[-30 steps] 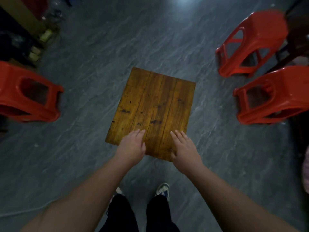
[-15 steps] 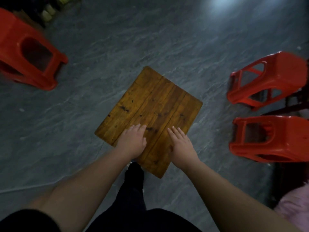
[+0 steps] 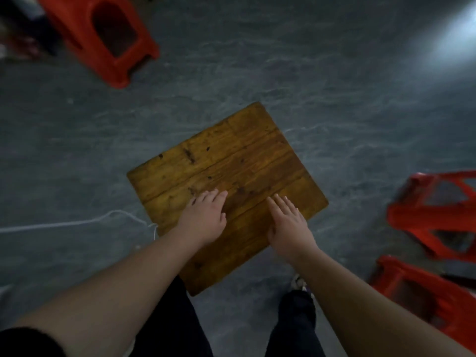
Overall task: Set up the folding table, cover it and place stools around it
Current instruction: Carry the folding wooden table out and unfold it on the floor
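Both palms lie flat, fingers straight, gripping nothing: left hand [image 3: 203, 220] and right hand [image 3: 289, 224] rest on the bare wooden folding table [image 3: 231, 166], three red stools [image 3: 103, 34] standing apart.

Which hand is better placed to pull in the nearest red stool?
Right, probably: the right hand lies flat on the table nearest the two red stools; the left hand faces a farther stool.

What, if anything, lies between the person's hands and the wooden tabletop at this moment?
Nothing visible does: the left hand and the right hand both lie flat, fingers straight, directly on the bare tabletop.
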